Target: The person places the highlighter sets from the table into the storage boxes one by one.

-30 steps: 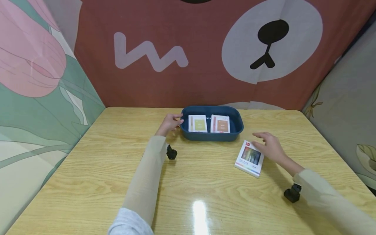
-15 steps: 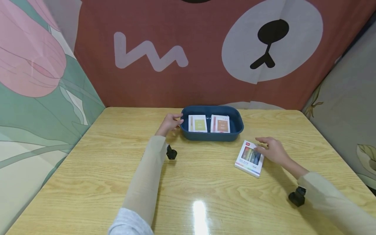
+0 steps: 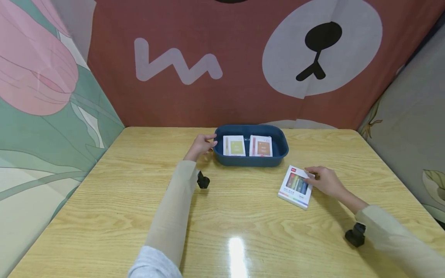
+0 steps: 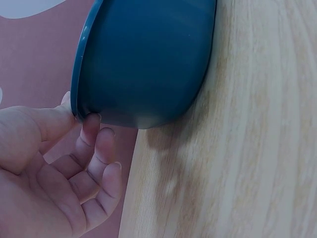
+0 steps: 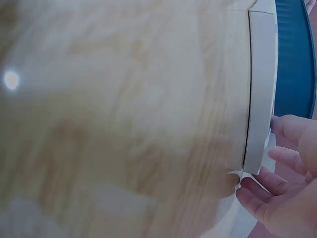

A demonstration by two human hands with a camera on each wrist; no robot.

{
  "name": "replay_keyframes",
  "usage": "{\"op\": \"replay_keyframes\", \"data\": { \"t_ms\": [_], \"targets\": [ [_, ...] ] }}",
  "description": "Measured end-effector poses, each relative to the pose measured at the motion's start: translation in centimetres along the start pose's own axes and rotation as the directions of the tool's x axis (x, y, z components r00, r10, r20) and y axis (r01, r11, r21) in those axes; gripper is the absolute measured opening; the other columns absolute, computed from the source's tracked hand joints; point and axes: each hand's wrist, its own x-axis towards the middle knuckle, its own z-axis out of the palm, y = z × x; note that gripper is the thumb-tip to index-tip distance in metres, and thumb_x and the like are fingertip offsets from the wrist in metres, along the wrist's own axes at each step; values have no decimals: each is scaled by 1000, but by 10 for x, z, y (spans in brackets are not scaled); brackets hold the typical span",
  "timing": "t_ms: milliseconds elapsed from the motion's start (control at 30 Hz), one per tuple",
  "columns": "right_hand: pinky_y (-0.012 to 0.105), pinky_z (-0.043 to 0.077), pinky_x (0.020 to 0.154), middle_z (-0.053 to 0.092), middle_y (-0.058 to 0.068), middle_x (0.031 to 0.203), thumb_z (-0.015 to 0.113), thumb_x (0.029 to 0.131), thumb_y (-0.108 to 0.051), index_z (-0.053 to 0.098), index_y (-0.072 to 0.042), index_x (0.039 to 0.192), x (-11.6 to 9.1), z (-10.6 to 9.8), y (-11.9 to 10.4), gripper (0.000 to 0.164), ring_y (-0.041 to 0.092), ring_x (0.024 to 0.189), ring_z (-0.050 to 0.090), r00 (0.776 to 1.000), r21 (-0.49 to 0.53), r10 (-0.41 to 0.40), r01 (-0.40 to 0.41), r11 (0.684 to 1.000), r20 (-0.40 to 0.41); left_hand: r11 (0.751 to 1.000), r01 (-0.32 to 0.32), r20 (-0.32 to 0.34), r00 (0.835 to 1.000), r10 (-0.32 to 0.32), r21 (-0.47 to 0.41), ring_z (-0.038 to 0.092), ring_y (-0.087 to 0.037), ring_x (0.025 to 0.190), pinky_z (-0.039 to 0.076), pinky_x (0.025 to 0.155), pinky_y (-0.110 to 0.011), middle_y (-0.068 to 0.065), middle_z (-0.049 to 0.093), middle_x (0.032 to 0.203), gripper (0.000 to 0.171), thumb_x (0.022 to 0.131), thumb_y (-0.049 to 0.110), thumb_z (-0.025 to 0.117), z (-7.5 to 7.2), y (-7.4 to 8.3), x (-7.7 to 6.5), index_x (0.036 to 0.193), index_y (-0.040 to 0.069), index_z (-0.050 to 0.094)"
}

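A blue rectangular bin (image 3: 248, 162) stands at the back of the table; its left end also shows in the left wrist view. My left hand (image 3: 201, 144) pinches its rim between thumb and forefinger, the other fingers loosely bent below. Inside lie two flat white packs side by side, one with a yellow-green panel (image 3: 237, 147), the other with an orange-brown panel (image 3: 264, 148). In front and to the right, a white box of coloured sticks (image 3: 290, 193) lies flat. My right hand (image 3: 325, 180) grips its right edge, thumb on top; the right wrist view shows fingertips (image 5: 250, 196) at the corner.
Wood-grain table (image 3: 139, 216) stretches around and in front of the bin. A reddish-brown cloth (image 3: 180, 104) with a bear print hangs right behind it. Printed cloths stand at the left and right sides. A black wrist camera (image 3: 355, 234) hangs below the right cuff.
My right hand has shifted right and slightly down, uncovering the box's window, and its fingers have closed in on the box's edge. The left hand and the bin have stayed put.
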Motion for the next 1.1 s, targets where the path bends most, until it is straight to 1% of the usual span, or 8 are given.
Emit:
{"op": "replay_keyframes", "data": {
  "t_ms": [200,433,600,733,867,967,1100],
  "targets": [
    [35,41,62,61,24,91,68,77,-7,59,14,103,-1,-1,1,35,24,73,53,1000,-6,-5,5,1000,14,1000,-7,-3,1000,7,8,59,-32,87,38,60,-38,-14,60,107,39,90,17,55,0,0,0,129,16,51],
    [39,42,64,60,26,94,66,79,-6,59,15,104,0,-3,2,33,26,75,53,999,-12,-7,8,1000,51,1000,-17,-1,1000,17,4,59,-33,87,38,61,-40,-14,59,107,38,90,17,54,1,0,-1,129,16,51],
    [35,40,63,60,22,91,66,79,-10,58,16,104,8,-4,4,36,22,72,49,992,-34,-2,6,999,123,1000,-15,0,1000,15,-7,58,-34,87,39,65,-42,-12,57,109,38,90,17,54,1,-1,-2,129,15,51],
    [33,37,60,58,19,85,65,81,-12,54,19,107,15,-7,5,43,20,68,45,980,-39,11,-4,999,200,1000,-18,5,1000,18,-21,57,-35,87,38,64,-42,-12,57,110,39,91,16,54,0,-1,-2,129,15,50],
    [30,34,58,57,10,78,63,83,-13,56,17,105,18,-9,5,38,17,64,42,965,-8,26,-25,1000,259,1000,-29,7,1000,29,-12,58,-35,87,38,62,-41,-13,58,107,39,90,16,54,0,-1,-3,129,15,50],
    [28,34,57,58,6,76,61,85,-12,59,14,99,18,-9,6,30,14,62,42,961,19,9,-15,1000,277,999,-43,-2,999,43,7,58,-34,85,38,59,-38,-13,59,106,39,90,16,55,0,-1,-3,129,14,50],
    [27,35,56,57,4,73,59,85,-7,59,14,95,18,-9,7,23,13,62,43,955,51,-72,60,997,286,997,-69,-12,997,70,16,59,-35,83,38,51,-30,-16,61,104,39,90,15,56,1,-2,-2,128,12,51]
  ]
}}
